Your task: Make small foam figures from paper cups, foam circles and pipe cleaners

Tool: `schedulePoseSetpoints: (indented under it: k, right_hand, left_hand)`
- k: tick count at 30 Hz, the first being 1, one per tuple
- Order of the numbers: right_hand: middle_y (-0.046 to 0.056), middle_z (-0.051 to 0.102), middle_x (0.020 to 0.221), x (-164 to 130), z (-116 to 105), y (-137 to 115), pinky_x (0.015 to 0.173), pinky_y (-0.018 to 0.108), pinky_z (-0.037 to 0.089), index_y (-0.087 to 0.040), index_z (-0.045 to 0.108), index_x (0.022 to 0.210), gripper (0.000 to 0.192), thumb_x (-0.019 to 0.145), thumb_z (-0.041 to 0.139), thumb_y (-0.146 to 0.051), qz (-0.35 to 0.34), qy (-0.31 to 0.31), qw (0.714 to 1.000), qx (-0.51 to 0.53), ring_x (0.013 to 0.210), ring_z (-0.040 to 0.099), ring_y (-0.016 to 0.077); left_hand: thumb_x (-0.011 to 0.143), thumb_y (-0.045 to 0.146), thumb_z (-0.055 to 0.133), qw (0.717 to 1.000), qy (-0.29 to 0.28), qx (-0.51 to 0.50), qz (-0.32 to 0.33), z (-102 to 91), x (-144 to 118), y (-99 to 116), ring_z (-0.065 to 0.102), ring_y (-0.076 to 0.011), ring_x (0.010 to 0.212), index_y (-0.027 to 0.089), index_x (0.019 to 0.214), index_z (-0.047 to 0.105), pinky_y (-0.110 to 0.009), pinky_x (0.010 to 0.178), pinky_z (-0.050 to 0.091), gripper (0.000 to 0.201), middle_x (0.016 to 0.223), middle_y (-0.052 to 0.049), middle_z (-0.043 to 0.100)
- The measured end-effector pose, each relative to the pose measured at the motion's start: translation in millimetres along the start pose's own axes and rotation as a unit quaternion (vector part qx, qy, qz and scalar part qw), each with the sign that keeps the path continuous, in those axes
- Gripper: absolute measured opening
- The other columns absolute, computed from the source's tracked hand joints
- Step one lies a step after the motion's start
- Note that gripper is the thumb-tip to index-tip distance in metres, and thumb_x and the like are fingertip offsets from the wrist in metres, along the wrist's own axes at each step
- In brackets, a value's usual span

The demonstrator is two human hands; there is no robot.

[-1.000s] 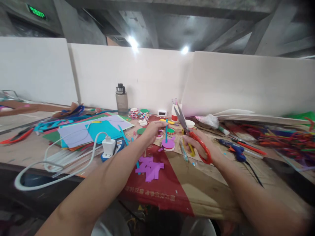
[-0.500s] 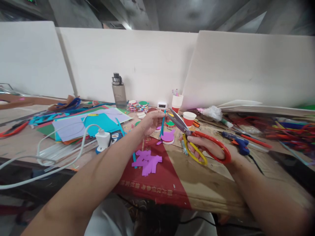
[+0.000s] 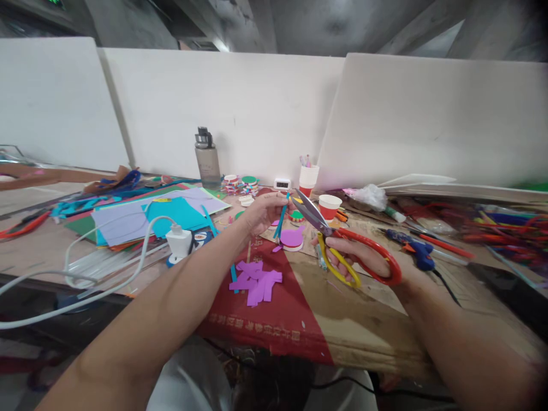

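My left hand pinches a thin teal paper strip, held tilted above the table. My right hand grips scissors with one red and one yellow handle. Their blades are parted and the tips lie right beside the upper end of the strip. Just below the strip sits a purple cat-shaped cutout on a white ring. Purple paper scraps lie on the red cardboard in front of my left forearm.
Coloured paper sheets and a white charger with cable lie at left. A water bottle, paper cups, a pen cup and decorated rings stand by the white partition. A blue glue gun and pipe cleaners lie at right.
The view dropped after the first frame. The scissors swung down from pointing upward, opening beside the strip. The strip rose off the purple piece and now tilts more toward the blades.
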State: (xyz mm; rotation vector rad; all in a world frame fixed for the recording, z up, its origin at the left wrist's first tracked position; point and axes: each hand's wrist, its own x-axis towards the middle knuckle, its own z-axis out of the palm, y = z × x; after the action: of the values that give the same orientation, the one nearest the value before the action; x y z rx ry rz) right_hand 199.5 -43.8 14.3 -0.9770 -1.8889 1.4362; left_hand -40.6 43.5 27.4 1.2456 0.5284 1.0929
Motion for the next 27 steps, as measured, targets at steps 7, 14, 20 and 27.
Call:
schedulePoseSetpoints:
  k: [7, 14, 20, 27]
  right_hand:
    - [-0.001, 0.056, 0.068, -0.7, 0.3, -1.4, 0.044, 0.026, 0.047, -0.022, 0.061, 0.097, 0.029, 0.093, 0.050, -0.049, -0.005, -0.003, 1.000, -0.003, 0.050, 0.055, 0.0128]
    - [0.001, 0.057, 0.068, -0.8, -1.8, -0.6, 0.048, 0.026, 0.046, -0.021, 0.062, 0.082, 0.035, 0.095, 0.045, -0.049, -0.002, -0.012, 0.999, -0.033, 0.052, 0.055, 0.0125]
    - [-0.003, 0.056, 0.069, -2.2, 1.6, -3.8, 0.045, 0.026, 0.046, -0.025, 0.059, 0.107, 0.029, 0.093, 0.051, -0.049, 0.014, -0.002, 1.000, 0.006, 0.051, 0.056, 0.0134]
    - [-0.001, 0.056, 0.069, -1.8, 0.2, 0.1, 0.047, 0.025, 0.044, -0.021, 0.058, 0.078, 0.034, 0.095, 0.047, -0.048, 0.002, -0.005, 1.000, -0.009, 0.052, 0.055, 0.0118]
  left_hand:
    - [0.061, 0.021, 0.072, 1.000, 0.002, -0.001, 0.003, -1.4, 1.3, -1.5, 0.059, -0.0115, 0.060, 0.012, 0.069, 0.060, -0.024, 0.060, 0.045, 0.017, 0.066, -0.003, 0.065]
    - [0.062, 0.021, 0.072, 1.000, 0.002, -0.007, 0.008, -2.9, 0.9, -2.2, 0.059, -0.0118, 0.060, 0.012, 0.069, 0.060, -0.024, 0.059, 0.045, 0.017, 0.066, -0.003, 0.065]
    - [0.062, 0.021, 0.073, 1.000, -0.002, -0.002, 0.006, -3.2, 1.1, -2.2, 0.059, -0.0117, 0.060, 0.012, 0.070, 0.061, -0.024, 0.058, 0.044, 0.017, 0.065, -0.003, 0.064]
    - [0.061, 0.022, 0.075, 1.000, -0.010, 0.002, 0.010, -2.4, 0.2, -1.5, 0.059, -0.0118, 0.059, 0.012, 0.070, 0.061, -0.024, 0.057, 0.043, 0.020, 0.064, -0.003, 0.065]
